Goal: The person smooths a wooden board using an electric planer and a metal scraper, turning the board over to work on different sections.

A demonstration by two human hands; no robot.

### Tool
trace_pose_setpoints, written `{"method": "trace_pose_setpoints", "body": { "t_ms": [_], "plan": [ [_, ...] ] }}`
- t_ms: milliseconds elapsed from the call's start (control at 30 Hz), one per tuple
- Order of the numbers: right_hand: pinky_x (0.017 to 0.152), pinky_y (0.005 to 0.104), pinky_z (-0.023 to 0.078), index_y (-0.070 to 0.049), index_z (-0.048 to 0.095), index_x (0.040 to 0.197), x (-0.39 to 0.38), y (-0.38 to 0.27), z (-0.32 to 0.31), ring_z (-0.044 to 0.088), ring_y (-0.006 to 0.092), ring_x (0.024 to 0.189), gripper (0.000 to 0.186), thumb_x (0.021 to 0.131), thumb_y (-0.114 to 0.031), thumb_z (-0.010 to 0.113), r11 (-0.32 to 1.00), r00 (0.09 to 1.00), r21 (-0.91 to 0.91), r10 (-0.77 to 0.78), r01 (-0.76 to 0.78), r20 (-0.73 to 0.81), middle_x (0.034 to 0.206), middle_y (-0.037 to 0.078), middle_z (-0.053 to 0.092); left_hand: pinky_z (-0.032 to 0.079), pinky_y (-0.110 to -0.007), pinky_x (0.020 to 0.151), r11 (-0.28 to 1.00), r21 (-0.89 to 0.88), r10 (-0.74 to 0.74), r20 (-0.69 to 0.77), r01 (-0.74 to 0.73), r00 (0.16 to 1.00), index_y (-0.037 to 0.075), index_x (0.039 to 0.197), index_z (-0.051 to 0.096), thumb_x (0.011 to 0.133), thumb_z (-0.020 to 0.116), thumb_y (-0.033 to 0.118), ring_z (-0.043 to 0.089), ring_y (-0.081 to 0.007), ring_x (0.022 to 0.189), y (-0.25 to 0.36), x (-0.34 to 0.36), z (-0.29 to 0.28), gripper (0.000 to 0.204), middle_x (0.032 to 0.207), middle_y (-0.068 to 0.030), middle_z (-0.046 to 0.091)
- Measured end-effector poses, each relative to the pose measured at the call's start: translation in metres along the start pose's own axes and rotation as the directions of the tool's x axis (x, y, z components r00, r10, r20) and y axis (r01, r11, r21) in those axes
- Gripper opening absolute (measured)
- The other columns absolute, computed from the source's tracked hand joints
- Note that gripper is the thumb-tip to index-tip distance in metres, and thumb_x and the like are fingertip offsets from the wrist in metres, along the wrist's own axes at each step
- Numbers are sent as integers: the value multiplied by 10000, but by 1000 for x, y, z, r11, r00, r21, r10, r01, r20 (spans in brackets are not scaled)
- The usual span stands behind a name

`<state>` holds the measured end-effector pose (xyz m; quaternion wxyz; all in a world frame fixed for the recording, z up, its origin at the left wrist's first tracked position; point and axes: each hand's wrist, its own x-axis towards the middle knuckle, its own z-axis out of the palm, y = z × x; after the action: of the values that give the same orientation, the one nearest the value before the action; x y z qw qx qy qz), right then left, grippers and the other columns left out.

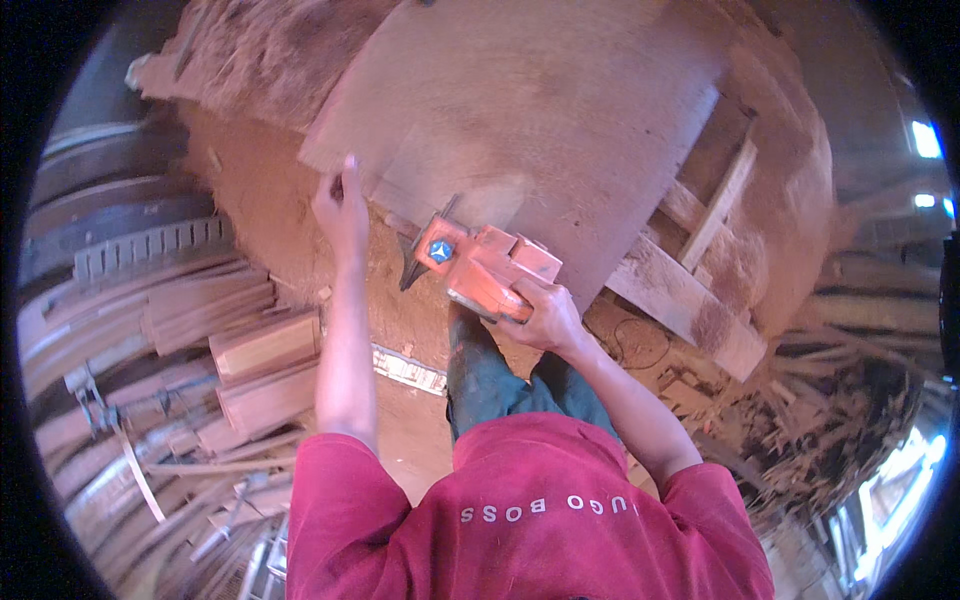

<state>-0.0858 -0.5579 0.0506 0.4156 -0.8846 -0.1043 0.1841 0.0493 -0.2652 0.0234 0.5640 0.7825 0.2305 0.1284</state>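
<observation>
Two hands at work: the right hand (pixel 545 318) grips the orange power planer (pixel 487 270) at centre frame, the left hand (pixel 342 208) presses the board's (pixel 530 110) lower-left edge, fingers together. Planing looks underway; steady pushing seems needed.
</observation>
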Motion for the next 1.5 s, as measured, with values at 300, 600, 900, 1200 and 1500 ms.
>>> {"method": "trace_pose_setpoints", "body": {
  "t_ms": [300,600,900,1200,1500],
  "plan": [
    [667,475,554,-28,638,1012,91,-71,44,685,404,760,399,699,-232,779,998,998,38,-57,58,-36,825,190,690,460,-419,939,912,388,-84,-145,134,986,-13,1179,655,870,714,448,589,-327,1115,-95,-67,-83,558,1179,-205,630],
    [660,445,523,-4,660,934,188,-118,88,664,390,751,285,706,-162,722,996,993,14,-85,87,-87,787,209,655,468,-438,928,926,305,-192,-126,222,973,-63,1210,619,693,812,589,594,-340,1069,-119,48,-86,854,1107,-253,614],
    [733,447,516,2,670,949,308,-158,147,647,396,826,385,756,-324,743,927,902,-66,-376,370,-213,911,226,659,513,-409,843,971,121,-184,-187,208,965,-34,1088,690,636,821,630,674,-288,951,-153,179,-131,813,992,-189,713],
    [731,408,516,17,664,923,192,-96,100,666,308,827,399,757,-332,761,916,910,-85,-401,393,-103,911,205,670,519,-327,834,976,-49,-216,-206,210,954,-61,1189,647,762,808,507,657,-201,1026,-131,46,-88,728,1078,-186,704],
    [612,427,533,13,637,914,-83,56,-41,683,361,688,293,725,-169,767,970,999,-238,-42,47,28,761,206,668,433,-427,984,951,245,-154,-151,188,976,-3,1217,625,666,864,467,567,-325,1110,-67,-263,52,762,1174,-185,628]
  ]
}}
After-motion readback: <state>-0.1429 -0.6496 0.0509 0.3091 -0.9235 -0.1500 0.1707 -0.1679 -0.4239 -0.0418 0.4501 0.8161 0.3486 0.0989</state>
